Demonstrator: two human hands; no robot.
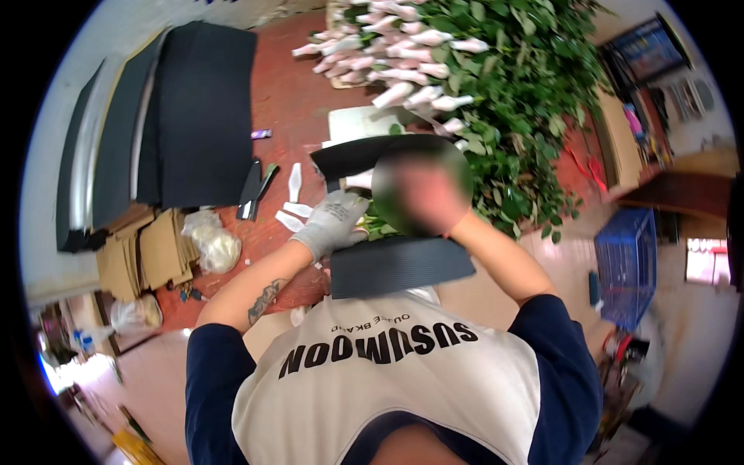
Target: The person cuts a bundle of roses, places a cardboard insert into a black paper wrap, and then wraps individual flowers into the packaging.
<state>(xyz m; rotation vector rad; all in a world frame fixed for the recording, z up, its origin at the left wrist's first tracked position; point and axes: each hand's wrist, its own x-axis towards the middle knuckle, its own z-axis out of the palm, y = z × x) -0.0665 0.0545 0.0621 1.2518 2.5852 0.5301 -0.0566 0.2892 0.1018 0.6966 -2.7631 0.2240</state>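
Observation:
My left hand (335,220), in a light grey glove, is at the table's near edge with its fingers curled beside some green leaves. What it grips is hidden. My right hand (425,194) lies under a round blur, so its fingers do not show. Between and beyond my hands a dark curved sheet (349,155) stands up, with a white-sleeved flower bud (359,180) in front of it. Closer to my body is a black ribbed sheet (403,268), just below both hands. Flat white mesh sleeves (295,182) lie left of my left hand.
A large heap of leafy flower stems (519,101) with white-sleeved heads (403,54) covers the right side of the red table (291,85). Black sheets (205,116) stand at the left, above folded cardboard (147,252) and a plastic bag (213,242). A blue crate (626,267) stands right.

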